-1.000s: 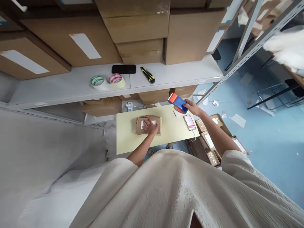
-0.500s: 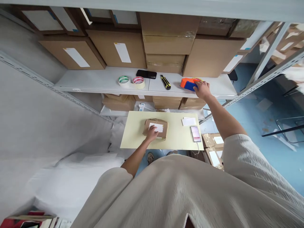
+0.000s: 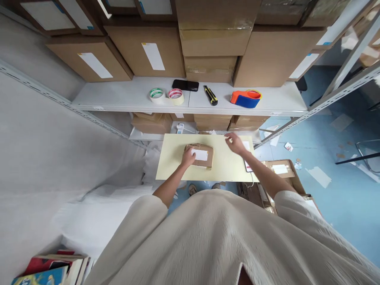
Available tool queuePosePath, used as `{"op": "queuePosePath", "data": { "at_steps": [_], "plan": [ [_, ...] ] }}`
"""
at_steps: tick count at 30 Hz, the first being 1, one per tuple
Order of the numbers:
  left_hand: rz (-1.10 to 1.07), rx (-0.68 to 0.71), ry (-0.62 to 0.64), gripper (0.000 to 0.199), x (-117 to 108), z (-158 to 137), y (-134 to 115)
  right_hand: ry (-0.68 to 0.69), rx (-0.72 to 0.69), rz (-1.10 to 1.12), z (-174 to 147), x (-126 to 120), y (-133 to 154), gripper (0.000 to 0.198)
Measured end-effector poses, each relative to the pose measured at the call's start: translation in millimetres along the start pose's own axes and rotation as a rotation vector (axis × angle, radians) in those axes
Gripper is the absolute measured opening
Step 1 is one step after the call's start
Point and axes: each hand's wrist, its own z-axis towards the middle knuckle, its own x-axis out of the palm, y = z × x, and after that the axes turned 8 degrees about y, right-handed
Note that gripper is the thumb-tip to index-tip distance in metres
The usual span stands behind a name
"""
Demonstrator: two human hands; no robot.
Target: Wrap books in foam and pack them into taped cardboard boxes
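Observation:
On the pale yellow tabletop lies a small cardboard box [image 3: 204,161] with a white label [image 3: 200,154] on top. My left hand [image 3: 188,156] grips its left end, with the thumb on the upper face by the label. To the right of the box, my right hand [image 3: 235,144] hovers over the tabletop [image 3: 173,170], fingers loosely bent and apart, nothing visible in them. An orange and blue tape dispenser [image 3: 246,99] rests on the shelf above, out of my hand's reach of contact. Partly behind my right forearm is a phone-like device [image 3: 248,167] with a cable.
The grey shelf [image 3: 118,95] carries two tape rolls [image 3: 156,95], a black phone [image 3: 185,85], a yellow and black box cutter [image 3: 210,95] and large cardboard boxes [image 3: 151,51]. Open cartons [image 3: 279,168] stand on the floor at right. Books [image 3: 56,265] lie at lower left.
My right hand has let go of the tape dispenser on the shelf and come down over the tabletop. My left hand has shifted toward the box's left end.

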Motion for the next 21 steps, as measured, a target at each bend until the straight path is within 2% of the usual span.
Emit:
{"op": "queuePosePath", "data": {
  "at_steps": [2,4,6,8,10,12,16,21],
  "plan": [
    [0.006,-0.090,-0.087,0.065,-15,10,1,0.130,0.230,0.234,-14,48,-2,0.043],
    [-0.004,-0.175,-0.139,0.075,-26,21,3,0.171,0.434,0.413,-21,85,-1,0.050],
    [-0.032,-0.232,-0.103,0.080,-32,29,6,0.162,0.541,0.516,-22,108,2,0.065],
    [-0.073,-0.260,0.005,0.077,-32,33,9,0.160,0.594,0.584,-20,121,6,0.079],
    [-0.117,-0.269,0.088,0.073,-29,32,12,0.175,0.614,0.654,-18,128,9,0.091],
    [-0.156,-0.262,0.102,0.076,-27,28,13,0.186,0.619,0.716,-17,131,12,0.100],
    [-0.234,-0.210,0.066,0.084,-28,19,11,0.132,0.578,0.722,-20,128,18,0.109],
    [-0.281,-0.073,-0.074,0.089,-35,15,5,-0.008,0.475,0.666,-21,116,26,0.107]
  ]
}}
